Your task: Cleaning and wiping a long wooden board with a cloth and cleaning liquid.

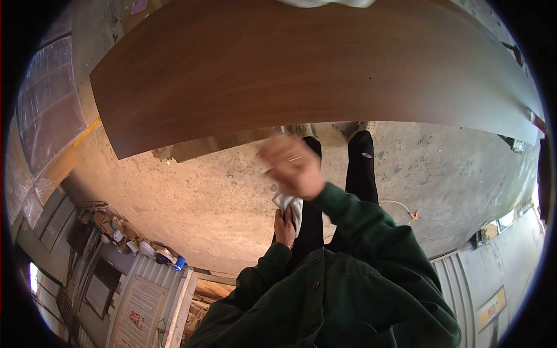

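While the left hand point(284, 228) clutches a white cloth point(289, 205) near the torso, the right hand point(293, 168), blurred and loosely spread, grasps nothing just above it; both sit below the wooden panel point(313, 69), whose long axis runs left-right.
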Demonstrator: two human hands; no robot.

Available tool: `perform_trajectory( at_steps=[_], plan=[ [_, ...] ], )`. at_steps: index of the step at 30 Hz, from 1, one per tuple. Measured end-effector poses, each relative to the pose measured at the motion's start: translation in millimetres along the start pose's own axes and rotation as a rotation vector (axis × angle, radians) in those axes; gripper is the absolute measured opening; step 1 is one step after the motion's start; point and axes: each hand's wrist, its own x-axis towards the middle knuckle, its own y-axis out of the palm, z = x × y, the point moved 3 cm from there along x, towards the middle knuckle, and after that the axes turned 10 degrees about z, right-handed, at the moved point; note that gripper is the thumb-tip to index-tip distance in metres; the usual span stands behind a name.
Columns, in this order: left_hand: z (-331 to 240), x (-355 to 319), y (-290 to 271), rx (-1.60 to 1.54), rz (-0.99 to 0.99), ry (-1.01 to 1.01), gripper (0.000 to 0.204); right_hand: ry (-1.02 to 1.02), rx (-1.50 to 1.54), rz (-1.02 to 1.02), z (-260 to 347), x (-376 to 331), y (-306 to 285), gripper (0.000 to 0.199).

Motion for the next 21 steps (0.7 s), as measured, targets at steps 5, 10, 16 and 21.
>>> perform_trajectory(
  at_steps=[5, 10, 16, 21],
  plan=[
    [-12.0, -4.1, 5.3, -0.056, 0.028, -0.072, 0.028, 0.527, -0.669, -0.652, -44.0, -45.3, -132.7, 0.052],
    [-5.2, -4.0, 7.9, -0.094, 0.021, -0.047, 0.031, 0.590, -0.695, -0.146, -34.6, -11.1, -39.6, 0.068],
    [28.5, -5.8, 6.3, 0.552, -0.072, 0.485, 0.029, 0.123, -0.196, 0.772, 29.6, 5.1, 113.5, 0.048],
    [4.6, -0.8, 13.8, -0.097, 0.048, -0.037, 0.027, 0.241, -0.367, 0.031, 8.0, 6.0, -11.4, 0.062]
  ],
)
